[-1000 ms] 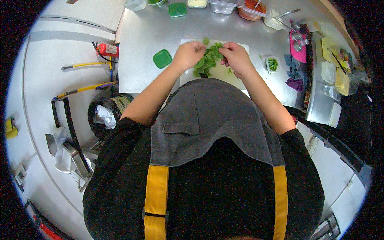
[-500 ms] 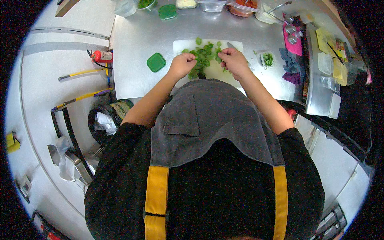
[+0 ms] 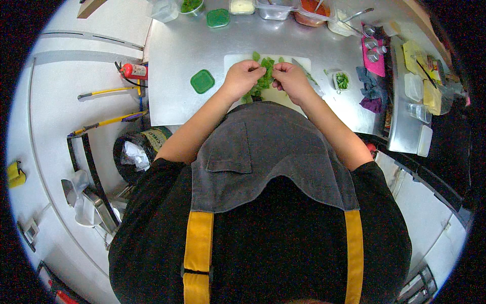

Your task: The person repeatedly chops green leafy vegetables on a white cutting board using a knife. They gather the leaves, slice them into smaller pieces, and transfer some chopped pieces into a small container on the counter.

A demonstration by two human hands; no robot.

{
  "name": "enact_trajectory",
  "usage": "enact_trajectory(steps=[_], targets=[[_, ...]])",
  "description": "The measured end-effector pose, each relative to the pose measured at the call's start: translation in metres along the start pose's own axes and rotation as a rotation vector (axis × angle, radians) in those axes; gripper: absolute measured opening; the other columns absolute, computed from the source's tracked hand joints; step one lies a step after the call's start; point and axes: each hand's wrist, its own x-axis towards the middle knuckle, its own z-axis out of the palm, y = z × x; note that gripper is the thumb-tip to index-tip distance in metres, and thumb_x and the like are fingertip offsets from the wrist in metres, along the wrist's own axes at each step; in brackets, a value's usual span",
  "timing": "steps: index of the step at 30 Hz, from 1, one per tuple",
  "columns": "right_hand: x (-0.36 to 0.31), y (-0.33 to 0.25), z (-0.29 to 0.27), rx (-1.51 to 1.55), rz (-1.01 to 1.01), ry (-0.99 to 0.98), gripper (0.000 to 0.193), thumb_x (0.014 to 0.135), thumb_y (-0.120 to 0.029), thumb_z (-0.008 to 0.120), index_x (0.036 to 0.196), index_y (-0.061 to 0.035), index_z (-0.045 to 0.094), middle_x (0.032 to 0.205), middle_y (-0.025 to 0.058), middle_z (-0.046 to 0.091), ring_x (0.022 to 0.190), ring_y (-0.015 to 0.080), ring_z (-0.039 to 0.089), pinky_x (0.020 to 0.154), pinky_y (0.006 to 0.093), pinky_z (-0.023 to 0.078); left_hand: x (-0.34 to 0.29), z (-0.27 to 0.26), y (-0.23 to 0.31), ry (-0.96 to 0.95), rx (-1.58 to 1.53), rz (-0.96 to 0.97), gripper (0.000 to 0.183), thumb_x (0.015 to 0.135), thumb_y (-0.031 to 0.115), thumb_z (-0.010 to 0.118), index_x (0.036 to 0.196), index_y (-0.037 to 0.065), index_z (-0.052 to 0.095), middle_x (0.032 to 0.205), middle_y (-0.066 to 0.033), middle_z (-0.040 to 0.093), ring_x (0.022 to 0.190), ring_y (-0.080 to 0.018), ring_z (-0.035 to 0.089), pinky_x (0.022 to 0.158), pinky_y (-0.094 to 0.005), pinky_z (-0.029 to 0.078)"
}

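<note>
A pile of green herb leaves (image 3: pixel 258 91), basil-like in look, lies on a white cutting board (image 3: pixel 234 60) in front of me. Both hands are over the board, close together. My left hand (image 3: pixel 244 79) pinches a green herb sprig (image 3: pixel 268 66) with thumb and forefinger. From the other side my right hand (image 3: pixel 292 81) pinches at the same sprig, its fingers closed. The exact hold of the right fingertips is small and partly hidden. A knife (image 3: pixel 310 77) lies at the board's right, partly behind my right hand.
A green lid (image 3: pixel 202 81) lies left of the board, a small tub of cut greens (image 3: pixel 341 80) right of it. Food containers (image 3: pixel 276 11) line the table's (image 3: pixel 172 101) far edge. Cloths (image 3: pixel 370 86) and a pink tray (image 3: pixel 373 63) sit at the right edge.
My hands have come closer together, the left moving right toward the right one. A sprig now spans between their fingertips. The whole view has shifted slightly.
</note>
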Motion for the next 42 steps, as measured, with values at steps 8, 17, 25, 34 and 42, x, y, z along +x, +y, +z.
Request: enact_trajectory(steps=[8, 17, 25, 34, 42], targets=[[-0.002, -0.009, -0.005, 0.036, 0.023, -0.124, 0.013, 0.096, -0.017, 0.064, 0.096, -0.0048, 0.065, 0.076, 0.0017, 0.064, 0.064, 0.0113, 0.060, 0.057, 0.0253, 0.047, 0.002, 0.000, 0.006, -0.032, -0.270, 0.014, 0.025, 0.092, 0.017, 0.069, 0.108, -0.001, 0.064, 0.084, -0.0045, 0.069, 0.067, -0.0121, 0.063, 0.061, -0.0267, 0.051], [0.003, -0.025, -0.005, 0.148, 0.034, -0.010, 0.011, 0.095, -0.016, 0.067, 0.097, -0.0061, 0.063, 0.083, 0.0020, 0.065, 0.067, 0.0119, 0.063, 0.058, 0.0249, 0.046, 0.022, -0.003, 0.024, 0.027, 0.048, 0.164, 0.027, 0.091, 0.019, 0.070, 0.110, 0.001, 0.065, 0.085, -0.0054, 0.070, 0.067, -0.0120, 0.064, 0.063, -0.0269, 0.051], [-0.003, 0.010, -0.031, 0.132, 0.073, 0.140, 0.010, 0.094, -0.014, 0.068, 0.092, -0.0078, 0.060, 0.080, 0.0018, 0.062, 0.064, 0.0134, 0.063, 0.056, 0.0261, 0.045, 0.030, -0.003, -0.057, -0.013, 0.809, 0.397, 0.022, 0.087, 0.016, 0.063, 0.106, 0.008, 0.072, 0.103, -0.0139, 0.068, 0.097, -0.0302, 0.068, 0.084, -0.0405, 0.054], [-0.018, 0.035, -0.050, 0.085, 0.132, 0.206, 0.012, 0.093, -0.016, 0.068, 0.094, -0.0072, 0.060, 0.080, 0.0024, 0.063, 0.062, 0.0131, 0.062, 0.054, 0.0269, 0.045, 0.054, 0.015, -0.087, -0.121, 1.231, 0.548, 0.021, 0.083, 0.009, 0.057, 0.099, 0.007, 0.071, 0.103, -0.0136, 0.068, 0.099, -0.0345, 0.065, 0.086, -0.0473, 0.052], [-0.013, 0.033, -0.041, -0.022, 0.094, 0.248, 0.013, 0.093, -0.015, 0.068, 0.095, -0.0033, 0.062, 0.080, 0.0044, 0.066, 0.063, 0.0129, 0.063, 0.055, 0.0270, 0.047, 0.033, 0.004, -0.033, -0.342, -0.201, -0.129, 0.013, 0.094, 0.017, 0.063, 0.092, 0.005, 0.067, 0.084, -0.0055, 0.066, 0.068, -0.0128, 0.054, 0.062, -0.0295, 0.043]])
